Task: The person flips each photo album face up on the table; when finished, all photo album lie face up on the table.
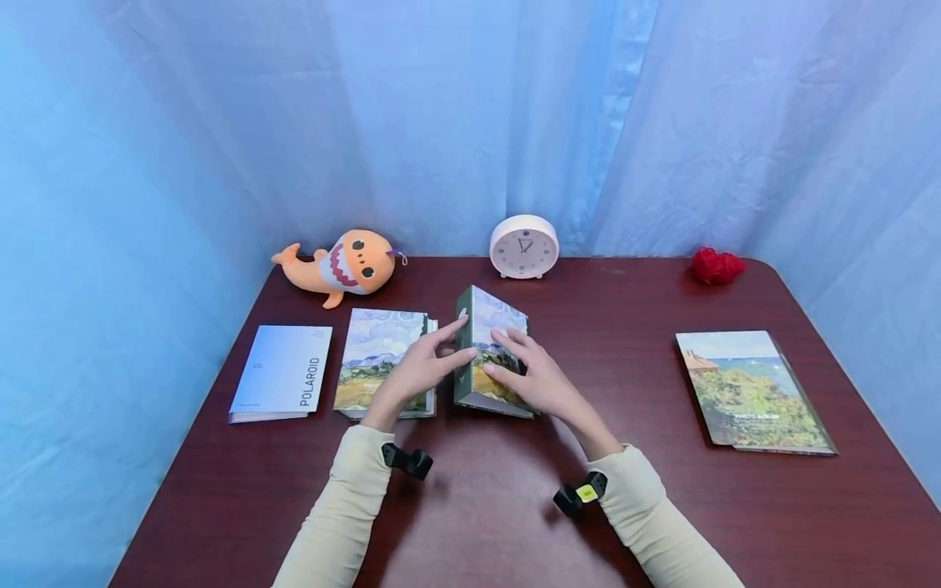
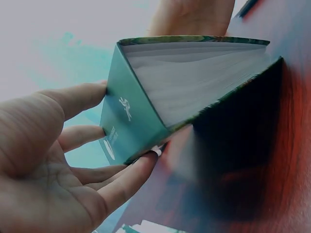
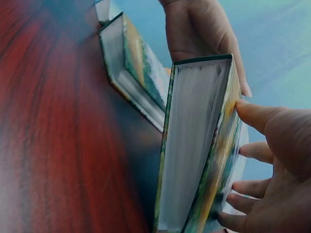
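Observation:
A thick photo album [image 1: 500,351] with a painted landscape cover and green spine is tilted on the table, its spine raised. My left hand [image 1: 421,369] holds it along the spine, thumb and a finger against the green face; in the left wrist view other fingers [image 2: 133,182] reach beneath its lower edge. My right hand [image 1: 540,377] rests spread fingertips on the cover, also seen in the right wrist view. White page edges [image 3: 192,141] show between the covers. Just left lies a similar landscape album [image 1: 378,347], partly behind my left forearm and hand.
A pale blue POLAROID album [image 1: 279,371] lies at the left; another photo album [image 1: 753,392] lies far right. Along the back are an orange shark plush [image 1: 341,265], a white clock [image 1: 524,247] and a red crumpled item [image 1: 716,265]. Blue curtains [image 1: 441,122] surround the table [image 1: 470,523].

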Tool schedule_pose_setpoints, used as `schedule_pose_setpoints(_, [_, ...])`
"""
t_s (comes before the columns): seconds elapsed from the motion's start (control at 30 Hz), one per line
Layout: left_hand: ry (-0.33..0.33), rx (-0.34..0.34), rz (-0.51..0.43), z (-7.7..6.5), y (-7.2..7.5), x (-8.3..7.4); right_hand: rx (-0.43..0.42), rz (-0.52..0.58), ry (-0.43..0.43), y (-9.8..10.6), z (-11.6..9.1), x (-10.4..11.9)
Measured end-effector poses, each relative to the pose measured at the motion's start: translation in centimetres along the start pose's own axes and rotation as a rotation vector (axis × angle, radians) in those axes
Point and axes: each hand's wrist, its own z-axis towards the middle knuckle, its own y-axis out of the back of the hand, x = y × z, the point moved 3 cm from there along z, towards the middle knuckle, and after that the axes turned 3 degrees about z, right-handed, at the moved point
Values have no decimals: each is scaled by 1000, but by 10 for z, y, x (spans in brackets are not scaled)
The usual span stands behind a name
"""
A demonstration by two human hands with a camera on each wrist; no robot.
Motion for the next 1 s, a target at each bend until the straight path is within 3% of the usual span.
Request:
schedule_pose_setpoints(0.33, [63, -8, 23, -6, 2, 12, 18, -70, -149, -6, -4, -13])
schedule_pose_setpoints(1.0, [166, -73, 168, -4, -3, 18, -47, -107, -99, -21, -4, -17])
